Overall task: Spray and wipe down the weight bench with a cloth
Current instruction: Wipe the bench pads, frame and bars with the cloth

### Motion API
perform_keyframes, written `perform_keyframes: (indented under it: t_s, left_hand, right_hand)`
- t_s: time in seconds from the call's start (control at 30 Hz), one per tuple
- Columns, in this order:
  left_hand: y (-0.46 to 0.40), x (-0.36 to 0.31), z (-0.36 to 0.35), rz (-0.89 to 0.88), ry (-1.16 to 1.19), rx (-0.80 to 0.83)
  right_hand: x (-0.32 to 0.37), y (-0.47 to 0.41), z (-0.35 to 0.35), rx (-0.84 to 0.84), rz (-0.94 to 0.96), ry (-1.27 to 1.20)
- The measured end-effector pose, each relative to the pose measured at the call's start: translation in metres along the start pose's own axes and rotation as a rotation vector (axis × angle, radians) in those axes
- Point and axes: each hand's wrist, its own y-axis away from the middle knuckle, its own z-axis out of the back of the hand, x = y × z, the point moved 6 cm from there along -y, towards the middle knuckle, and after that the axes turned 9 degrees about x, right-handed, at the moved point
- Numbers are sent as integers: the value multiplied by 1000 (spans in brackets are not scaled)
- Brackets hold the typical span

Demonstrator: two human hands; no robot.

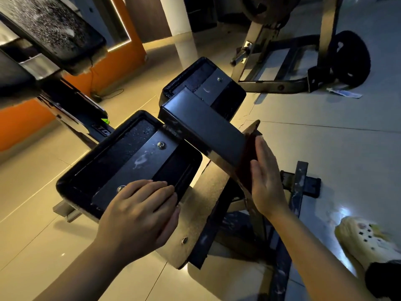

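I am leaning over the weight bench [201, 129], and I am taking its dark square beam as my landmark. My left hand [138, 216] is lying flat, fingers straight and together, on the underside of the pad [121, 161] that sits just to the near-left of the beam, touching its metal bracket [138, 166]. It is gripping nothing. My right hand [267, 181] is pressing open-palmed against the dark reddish cloth [249, 157] at the near end of the beam, fingers extended, not curled round it.

Since I am only pressing the cloth and not gripping it, I am judging that it could slide off the end of the beam and drop to the floor if I am easing the pressure. The bolt heads [161, 145] on the bracket beside the beam could be catching my fingertips. A second pad [201, 88] lies on the far side of the beam, and another upper-left of the beam [56, 29] is speckled with droplets; wet vinyl could be letting a bracing palm skid. No spray bottle is in view.
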Motion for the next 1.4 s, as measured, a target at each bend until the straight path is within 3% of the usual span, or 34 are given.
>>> perform_keyframes:
  t_s: [0.1,0.27,0.43,0.53,0.63,0.73,0.8,1.0,1.17,1.3,1.4]
  left_hand:
    - [0,1,0,2,17,0]
    - [-1,0,0,4,16,27]
    - [-1,2,3,13,43,2]
    - [-1,0,4,21,50,0]
    - [0,1,1,21,60,14]
    - [0,1,0,-1,39,0]
    - [0,1,2,-2,31,-2]
    - [-5,0,3,54,-22,39]
    - [-6,0,0,80,-42,100]
    - [-7,-1,0,64,-41,125]
    - [-6,0,-1,73,-50,146]
  right_hand:
    - [-37,22,-7,-53,-208,-307]
    - [-23,31,-9,-111,-377,-285]
    - [60,-12,-19,91,-254,240]
    - [117,-60,-40,242,-101,368]
    - [129,-78,-47,240,8,457]
    - [98,-57,-34,112,68,507]
    - [65,-32,-21,-13,63,414]
    - [-44,37,-21,-335,-109,-291]
    - [-104,68,-41,-287,-334,-483]
    - [-177,101,-68,-232,-701,-758]
    - [-163,94,-66,-252,-713,-659]
